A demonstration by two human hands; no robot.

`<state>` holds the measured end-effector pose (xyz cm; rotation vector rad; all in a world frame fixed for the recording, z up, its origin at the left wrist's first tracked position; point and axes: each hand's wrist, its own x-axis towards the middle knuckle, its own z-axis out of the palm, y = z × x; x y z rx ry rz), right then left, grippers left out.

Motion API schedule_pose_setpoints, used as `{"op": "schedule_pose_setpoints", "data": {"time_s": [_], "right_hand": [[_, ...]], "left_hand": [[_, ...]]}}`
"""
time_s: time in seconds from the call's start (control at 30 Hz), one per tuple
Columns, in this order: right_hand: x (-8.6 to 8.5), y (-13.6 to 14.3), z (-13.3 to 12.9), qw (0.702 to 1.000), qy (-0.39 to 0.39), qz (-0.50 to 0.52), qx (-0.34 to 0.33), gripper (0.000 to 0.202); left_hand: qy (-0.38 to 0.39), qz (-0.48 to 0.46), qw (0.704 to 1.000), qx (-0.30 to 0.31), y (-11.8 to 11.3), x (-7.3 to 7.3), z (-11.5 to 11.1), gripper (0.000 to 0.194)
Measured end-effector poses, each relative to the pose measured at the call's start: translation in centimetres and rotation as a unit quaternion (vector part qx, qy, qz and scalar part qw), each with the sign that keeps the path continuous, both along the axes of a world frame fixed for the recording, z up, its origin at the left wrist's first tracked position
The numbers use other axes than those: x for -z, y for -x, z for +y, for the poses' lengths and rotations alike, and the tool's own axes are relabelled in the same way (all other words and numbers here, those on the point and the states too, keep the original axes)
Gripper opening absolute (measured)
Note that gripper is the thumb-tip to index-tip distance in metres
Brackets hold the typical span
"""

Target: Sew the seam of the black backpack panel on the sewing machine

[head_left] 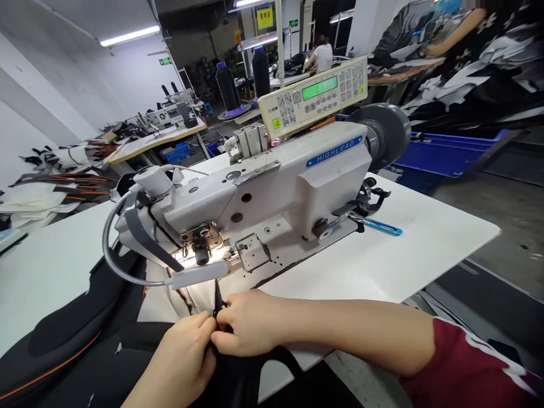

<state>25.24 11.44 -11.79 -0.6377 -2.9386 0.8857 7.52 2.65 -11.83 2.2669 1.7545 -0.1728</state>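
Closest to me, the two hands meet low at the front edge of the white table [425, 249]. The left hand [181, 360] is curled shut, and its fingertips pinch the black fabric [238, 385]. The right hand [246, 323] is closed too, and it pinches the same black fabric right beside the left hand, so the two hands touch. A thin black fold of the cloth sticks up between their fingertips. The rest of the fabric hangs down under the hands and off the table edge. The right arm ends in a dark red sleeve [467, 368].

To the left of the hands lies a big black piece with an orange line [55, 351] along its edge.

Just past the hands is the grey sewing machine [272, 187]. Its needle part [202, 249] stands a little way beyond the fingertips, lit by a small lamp on a bendy arm [114, 255]. A cream-coloured cloth [199, 294] lies between the hands and the needle part.

Further right, behind the machine, blue scissors [382, 226] rest on the table. On top of the machine sits a control box with a green screen [314, 93].

Far off, beyond the machine, stand two dark thread cones [244, 79], more tables with machines, a blue bin [446, 153], and a person sitting with their back turned [321, 54].
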Motion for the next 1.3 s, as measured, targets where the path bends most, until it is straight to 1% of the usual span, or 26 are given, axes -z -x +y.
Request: {"op": "schedule_pose_setpoints", "data": {"time_s": [0.03,0.07,0.1,0.17,0.2,0.23,0.27,0.3,0.37,0.43,0.47,0.57,0.63,0.67,0.73,0.77,0.83,0.9,0.97,1.0,1.03,1.1,1.17,1.23,1.27,1.3], "right_hand": [[-0.6,-0.3,0.0,1.0,0.019,-0.009,-0.009,0.044],[-1.0,-0.5,0.0,0.999,0.02,-0.019,-0.023,0.046],[-1.1,-0.6,0.0,0.999,-0.001,-0.029,-0.034,0.044],[-0.6,-0.7,0.0,0.996,-0.07,-0.044,-0.037,0.031],[-0.2,-0.6,0.0,0.994,-0.098,-0.043,-0.034,0.021],[0.3,-0.5,-0.1,0.992,-0.116,-0.037,-0.028,0.012],[0.9,-0.4,-0.1,0.992,-0.124,-0.026,-0.019,0.009],[1.4,-0.3,-0.2,0.992,-0.126,-0.01,-0.011,0.015],[2.4,-0.2,-0.3,0.991,-0.129,0.029,0.0,0.025],[3.1,0.0,-0.5,0.99,-0.132,0.045,0.006,0.024],[3.4,0.1,-0.5,0.99,-0.134,0.045,0.008,0.021],[4.2,0.5,-0.6,0.987,-0.154,0.044,0.016,0.014],[4.6,0.7,-0.6,0.985,-0.166,0.051,0.02,0.014],[4.7,0.8,-0.6,0.984,-0.167,0.054,0.02,0.014],[4.7,0.9,-0.6,0.985,-0.163,0.057,0.019,0.013],[4.7,0.9,-0.6,0.985,-0.159,0.058,0.018,0.013],[4.6,0.8,-0.6,0.986,-0.152,0.063,0.016,0.013],[4.5,0.8,-0.6,0.987,-0.147,0.066,0.016,0.013],[4.4,0.7,-0.6,0.988,-0.142,0.067,0.012,0.012],[4.2,0.6,-0.5,0.988,-0.139,0.066,0.012,0.013],[4.1,0.5,-0.5,0.989,-0.136,0.064,0.013,0.014],[3.8,0.4,-0.5,0.99,-0.127,0.059,0.017,0.015],[3.5,0.2,-0.4,0.992,-0.113,0.051,0.02,0.017],[3.4,0.2,-0.3,0.993,-0.102,0.047,0.021,0.018],[3.4,0.2,-0.3,0.994,-0.1,0.047,0.021,0.018],[3.4,0.2,-0.3,0.994,-0.1,0.048,0.021,0.018]], "left_hand": [[-0.002,-0.006,1.0,-0.002,-0.1,-0.3,-0.1,0.016],[0.003,-0.009,1.0,-0.008,-0.1,-0.8,-0.1,0.021],[0.008,0.0,1.0,-0.017,-0.2,-1.4,-0.2,0.028],[0.02,0.054,0.998,-0.038,0.0,-3.0,-0.1,0.037],[0.023,0.095,0.994,-0.045,0.3,-3.9,0.1,0.037],[0.026,0.138,0.989,-0.051,0.6,-4.8,0.4,0.034],[0.032,0.176,0.982,-0.056,1.0,-5.7,0.7,0.029],[0.042,0.202,0.977,-0.059,1.4,-6.6,1.2,0.023],[0.077,0.223,0.97,-0.066,2.0,-8.3,2.3,0.012],[0.11,0.24,0.961,-0.087,2.2,-9.5,3.3,0.005],[0.122,0.252,0.955,-0.101,2.1,-9.9,3.8,0.005],[0.157,0.287,0.935,-0.139,1.4,-10.3,4.8,0.015],[0.204,0.269,0.929,-0.152,1.2,-10.0,5.3,0.02],[0.235,0.236,0.929,-0.158,1.3,-9.8,5.5,0.024],[0.294,0.142,0.93,-0.171,1.9,-9.4,5.9,0.031],[0.31,0.096,0.928,-0.182,2.3,-9.3,6.1,0.031],[0.296,0.045,0.931,-0.21,3.1,-9.3,6.1,0.028],[0.239,0.05,0.942,-0.231,3.0,-9.4,5.6,0.024],[0.164,0.074,0.958,-0.223,1.6,-9.0,4.5,0.017],[0.129,0.089,0.966,-0.206,0.5,-8.5,3.7,0.013],[0.096,0.107,0.972,-0.186,-0.7,-7.6,2.8,0.015],[0.05,0.137,0.979,-0.145,-3.0,-5.2,0.9,0.03],[-0.001,0.136,0.983,-0.125,-4.2,-2.1,-0.8,0.037],[-0.09,0.08,0.983,-0.141,-3.6,1.1,-2.0,0.034],[-0.14,0.041,0.977,-0.153,-2.9,2.4,-2.3,0.032],[-0.184,0.012,0.969,-0.166,-2.0,3.3,-2.5,0.032]]}}
